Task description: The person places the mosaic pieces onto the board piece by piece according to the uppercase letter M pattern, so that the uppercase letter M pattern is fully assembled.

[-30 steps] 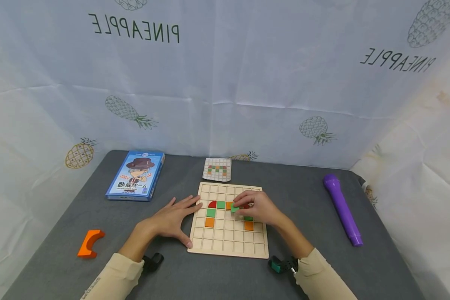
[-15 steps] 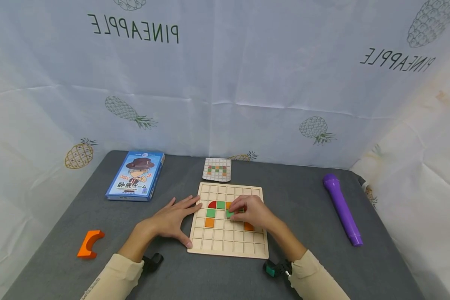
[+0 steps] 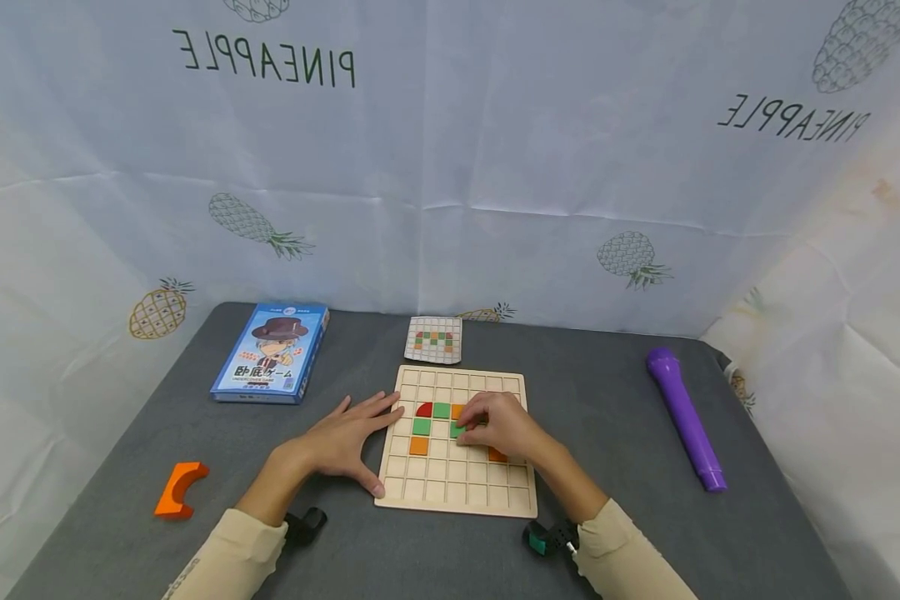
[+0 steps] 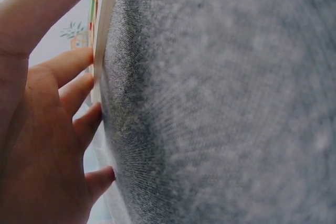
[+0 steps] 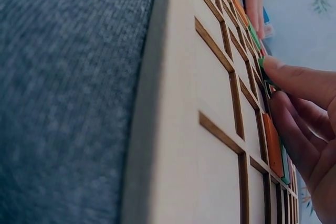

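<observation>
A wooden grid board (image 3: 450,493) lies mid-table. My left hand (image 3: 345,437) is spread flat along its left side, fingertips on the upper left edge and thumb at the lower left corner. My right hand (image 3: 506,425) pinches a green square tile (image 3: 456,429) between thumb and fingers, right at a cell below an orange tile (image 3: 457,411). Left of it sit a red quarter-round tile (image 3: 424,409), a green tile (image 3: 441,410), another green tile (image 3: 422,427) and an orange tile (image 3: 418,447). My right hand partly covers a lower right orange tile (image 5: 272,145).
Behind the board lies a pattern card (image 3: 434,340) with a coloured design. A blue game box (image 3: 272,352) stands at the back left, an orange arch block (image 3: 180,490) at the front left. To the right lies a purple microphone-shaped stick (image 3: 686,421).
My right hand has moved a little left and toward me with the green tile, bringing it down to the cell under the orange tile. The left hand stays in place.
</observation>
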The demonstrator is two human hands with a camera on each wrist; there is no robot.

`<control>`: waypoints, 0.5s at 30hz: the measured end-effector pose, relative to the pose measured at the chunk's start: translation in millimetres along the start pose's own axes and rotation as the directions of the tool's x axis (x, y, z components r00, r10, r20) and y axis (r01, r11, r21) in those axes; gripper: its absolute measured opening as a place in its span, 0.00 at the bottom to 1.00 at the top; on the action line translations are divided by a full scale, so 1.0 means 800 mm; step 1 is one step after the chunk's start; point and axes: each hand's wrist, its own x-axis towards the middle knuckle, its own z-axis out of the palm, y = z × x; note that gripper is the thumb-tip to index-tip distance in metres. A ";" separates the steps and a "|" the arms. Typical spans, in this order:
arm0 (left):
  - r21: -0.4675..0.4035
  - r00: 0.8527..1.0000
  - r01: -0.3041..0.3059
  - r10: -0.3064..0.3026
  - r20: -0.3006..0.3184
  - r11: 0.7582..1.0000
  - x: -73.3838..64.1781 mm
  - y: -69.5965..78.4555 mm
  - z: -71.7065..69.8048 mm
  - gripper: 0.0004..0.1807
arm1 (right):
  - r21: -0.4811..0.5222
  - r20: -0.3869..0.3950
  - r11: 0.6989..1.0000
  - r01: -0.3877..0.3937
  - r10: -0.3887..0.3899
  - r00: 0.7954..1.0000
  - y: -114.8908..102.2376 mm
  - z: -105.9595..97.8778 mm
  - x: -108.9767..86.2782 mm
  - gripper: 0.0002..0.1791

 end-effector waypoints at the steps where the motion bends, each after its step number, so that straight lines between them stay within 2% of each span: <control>1: 0.000 1.000 -0.001 0.001 -0.001 1.000 0.000 0.000 0.000 0.67 | -0.001 -0.001 1.000 0.005 -0.005 1.000 -0.001 0.000 0.000 0.06; 9: 0.001 1.000 -0.004 0.004 -0.001 1.000 0.001 0.001 -0.001 0.67 | -0.031 -0.001 0.999 -0.035 0.035 0.999 -0.008 -0.001 0.000 0.06; 15: -0.002 1.000 0.000 -0.001 -0.004 1.000 0.000 0.002 0.000 0.67 | -0.045 0.014 0.999 -0.025 0.025 1.000 -0.007 0.000 0.001 0.06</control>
